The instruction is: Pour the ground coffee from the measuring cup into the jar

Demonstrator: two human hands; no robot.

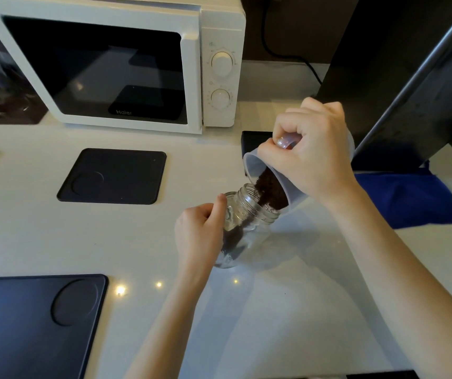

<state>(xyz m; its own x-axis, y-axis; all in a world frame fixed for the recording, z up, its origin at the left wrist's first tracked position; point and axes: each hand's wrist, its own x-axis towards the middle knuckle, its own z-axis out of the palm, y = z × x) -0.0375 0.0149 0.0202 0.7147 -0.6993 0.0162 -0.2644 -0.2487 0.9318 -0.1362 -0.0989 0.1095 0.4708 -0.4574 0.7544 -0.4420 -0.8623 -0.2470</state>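
A clear glass jar (246, 214) stands on the white counter, tilted toward the upper right, with my left hand (201, 236) wrapped around its left side. Above its mouth my right hand (309, 151) grips the handle of a translucent plastic measuring cup (254, 165), tipped steeply down to the left. Dark ground coffee (271, 192) slides from the cup's lip into the jar's opening, and a dark heap of it lies inside the jar's lower part.
A white microwave (115, 64) stands at the back. Two dark square mats lie on the counter, one (112, 176) mid-left, one (36, 324) at the near left. A blue cloth (410, 198) lies to the right, below a dark slanted frame (399, 86).
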